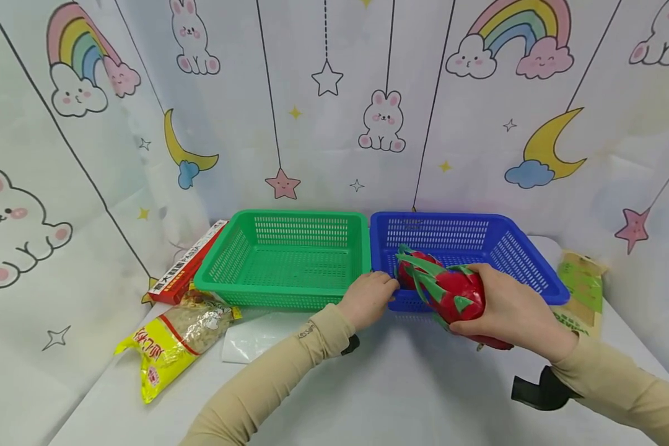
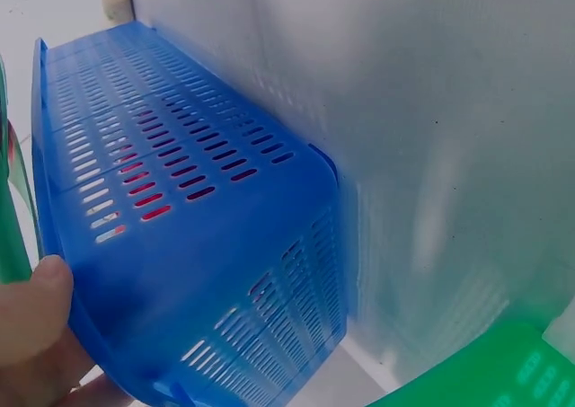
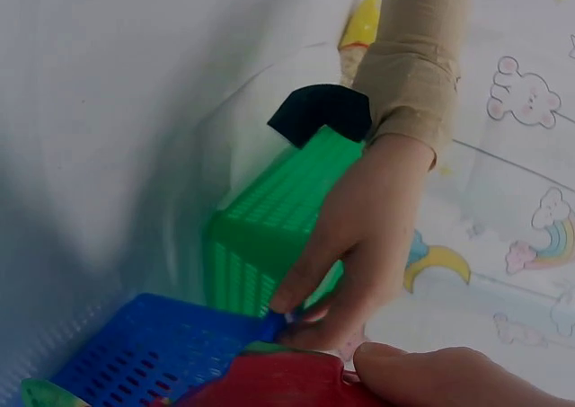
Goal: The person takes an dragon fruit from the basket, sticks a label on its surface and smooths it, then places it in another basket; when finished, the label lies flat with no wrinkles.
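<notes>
My right hand (image 1: 515, 313) holds a red dragon fruit (image 1: 459, 294) with green leaf tips above the front rim of the blue basket (image 1: 535, 266). More red (image 1: 493, 342) shows just under that hand; I cannot tell if it is a separate fruit. Inside the basket, at its front left, lies another dragon fruit (image 1: 406, 272), partly hidden by the held one. With thumb and fingers, my left hand (image 1: 368, 300) pinches the basket's rim at the near left corner, as the right wrist view also shows. Red shows through the basket's slots (image 2: 148, 191) in the left wrist view.
Left of the blue basket stands a green basket (image 1: 281, 290). A red pasta box (image 1: 186, 263) and a yellow food bag (image 1: 173, 344) lie at the far left, near a clear plastic sheet (image 1: 248, 339). A green and tan packet (image 1: 582, 291) lies at the right.
</notes>
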{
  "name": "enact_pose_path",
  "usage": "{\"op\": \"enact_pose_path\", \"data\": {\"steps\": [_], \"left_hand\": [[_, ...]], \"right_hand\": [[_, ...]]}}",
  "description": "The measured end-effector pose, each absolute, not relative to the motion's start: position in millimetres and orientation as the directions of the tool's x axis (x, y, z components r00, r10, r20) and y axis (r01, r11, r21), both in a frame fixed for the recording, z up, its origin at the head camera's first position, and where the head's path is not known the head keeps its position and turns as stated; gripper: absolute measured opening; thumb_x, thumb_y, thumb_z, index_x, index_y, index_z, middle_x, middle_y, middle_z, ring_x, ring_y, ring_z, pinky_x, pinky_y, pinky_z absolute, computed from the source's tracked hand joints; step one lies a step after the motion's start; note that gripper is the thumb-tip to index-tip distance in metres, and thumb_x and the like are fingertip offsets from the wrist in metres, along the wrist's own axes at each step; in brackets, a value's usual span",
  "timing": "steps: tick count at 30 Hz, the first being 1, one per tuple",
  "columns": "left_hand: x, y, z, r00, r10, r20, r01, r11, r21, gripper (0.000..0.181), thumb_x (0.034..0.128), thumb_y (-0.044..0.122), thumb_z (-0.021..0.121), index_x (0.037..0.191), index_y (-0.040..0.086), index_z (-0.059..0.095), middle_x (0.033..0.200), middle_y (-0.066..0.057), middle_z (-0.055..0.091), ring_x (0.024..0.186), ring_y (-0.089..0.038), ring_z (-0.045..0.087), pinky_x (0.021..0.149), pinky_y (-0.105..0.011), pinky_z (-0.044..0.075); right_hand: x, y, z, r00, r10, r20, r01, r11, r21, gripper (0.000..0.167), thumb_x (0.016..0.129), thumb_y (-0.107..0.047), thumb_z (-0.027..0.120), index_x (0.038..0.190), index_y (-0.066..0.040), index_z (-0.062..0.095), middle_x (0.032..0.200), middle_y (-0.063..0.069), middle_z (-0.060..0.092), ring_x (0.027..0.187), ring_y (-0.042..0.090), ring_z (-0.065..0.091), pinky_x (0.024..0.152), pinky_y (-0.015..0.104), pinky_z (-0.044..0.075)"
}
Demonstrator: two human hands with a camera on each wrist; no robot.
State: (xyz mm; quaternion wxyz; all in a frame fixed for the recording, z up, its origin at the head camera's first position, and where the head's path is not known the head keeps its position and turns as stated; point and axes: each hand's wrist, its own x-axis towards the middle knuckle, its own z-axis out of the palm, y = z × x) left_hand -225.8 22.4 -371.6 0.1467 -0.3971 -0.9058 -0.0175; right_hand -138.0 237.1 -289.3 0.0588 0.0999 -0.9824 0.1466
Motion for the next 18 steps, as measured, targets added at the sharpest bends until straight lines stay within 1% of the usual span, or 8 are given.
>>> {"op": "enact_pose_path", "data": {"steps": [6, 10, 14, 18], "left_hand": [[-227.8, 25.0, -371.3, -0.638, 0.725, 0.259, 0.729, 0.678, -0.1, 0.017, 0.0898, 0.018, 0.06, 0.106, 0.015, 0.063, 0.101, 0.004, 0.066, 0.095, -0.011, 0.062, 0.084, -0.025, 0.048], [-227.6, 27.8, -372.3, -0.647, 0.723, 0.242, 0.716, 0.685, -0.134, 0.022, 0.0868, 0.014, 0.064, 0.109, 0.016, 0.061, 0.102, 0.004, 0.066, 0.096, -0.011, 0.061, 0.086, -0.026, 0.049], [-225.9, 30.8, -372.9, -0.653, 0.718, 0.243, 0.697, 0.694, -0.179, 0.028, 0.0849, 0.013, 0.065, 0.112, 0.015, 0.06, 0.105, 0.003, 0.066, 0.099, -0.012, 0.062, 0.09, -0.03, 0.048], [-223.7, 32.1, -372.6, -0.652, 0.713, 0.257, 0.685, 0.7, -0.202, 0.025, 0.0857, 0.013, 0.064, 0.11, 0.015, 0.059, 0.103, 0.003, 0.067, 0.098, -0.012, 0.062, 0.092, -0.033, 0.048]], "right_hand": [[-143.8, 239.9, -288.5, -0.978, -0.166, 0.127, -0.196, 0.939, -0.283, 0.096, 0.057, -0.05, 0.082, 0.123, 0.006, 0.04, 0.098, 0.018, 0.061, 0.08, 0.027, 0.06, 0.055, 0.037, 0.053], [-147.4, 241.9, -288.1, -0.98, -0.16, 0.118, -0.188, 0.939, -0.288, 0.096, 0.057, -0.05, 0.082, 0.122, 0.007, 0.04, 0.098, 0.019, 0.061, 0.08, 0.027, 0.06, 0.055, 0.038, 0.053], [-151.0, 243.3, -287.8, -0.978, -0.168, 0.125, -0.197, 0.939, -0.283, 0.095, 0.057, -0.05, 0.082, 0.122, 0.007, 0.04, 0.098, 0.019, 0.061, 0.08, 0.028, 0.06, 0.055, 0.038, 0.053], [-155.1, 245.1, -287.2, -0.978, -0.171, 0.121, -0.199, 0.94, -0.277, 0.095, 0.058, -0.051, 0.081, 0.121, 0.007, 0.041, 0.097, 0.019, 0.061, 0.079, 0.027, 0.06, 0.055, 0.037, 0.053]]}}
